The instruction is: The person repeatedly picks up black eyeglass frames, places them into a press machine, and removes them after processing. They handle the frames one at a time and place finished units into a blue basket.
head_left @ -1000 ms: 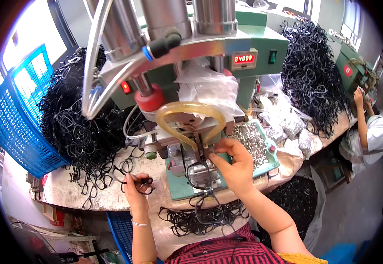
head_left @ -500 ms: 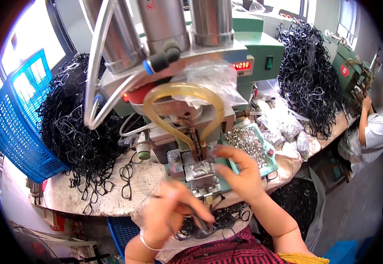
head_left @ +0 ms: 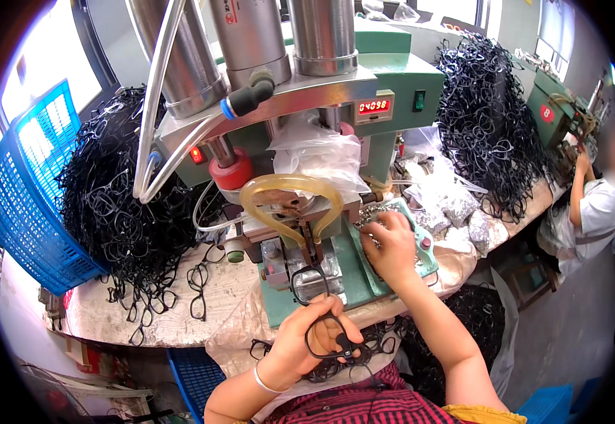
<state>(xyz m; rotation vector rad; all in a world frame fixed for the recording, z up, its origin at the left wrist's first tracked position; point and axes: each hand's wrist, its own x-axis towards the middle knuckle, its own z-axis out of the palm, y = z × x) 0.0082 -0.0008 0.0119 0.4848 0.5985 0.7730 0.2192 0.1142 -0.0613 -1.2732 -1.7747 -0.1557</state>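
Observation:
My left hand point(head_left: 307, 332) grips a black plastic eyeglass frame point(head_left: 345, 344) by its near half, fingers wrapped behind one rim. The frame's far rim reaches over the metal fixture point(head_left: 330, 267) of a bench press. Two copper-coloured tips point(head_left: 312, 252) come down right at that far end; I cannot tell if they touch it. My right hand point(head_left: 392, 247) dips into a green tray point(head_left: 429, 263) of small shiny metal parts. Its fingers are curled down among the parts, and the fingertips are partly hidden.
A yellowish tube point(head_left: 290, 182) loops in front of the press point(head_left: 272, 120). Tangled black frames pile up at left point(head_left: 120, 191) and right point(head_left: 488, 127). More frames point(head_left: 371, 345) lie near my lap. A blue basket point(head_left: 35, 198) leans far left. Another person point(head_left: 590, 205) works at far right.
My right hand has moved from the fixture into the parts tray. My left hand has brought the eyeglass frame up to the fixture. The press head sits lower, with more rod showing.

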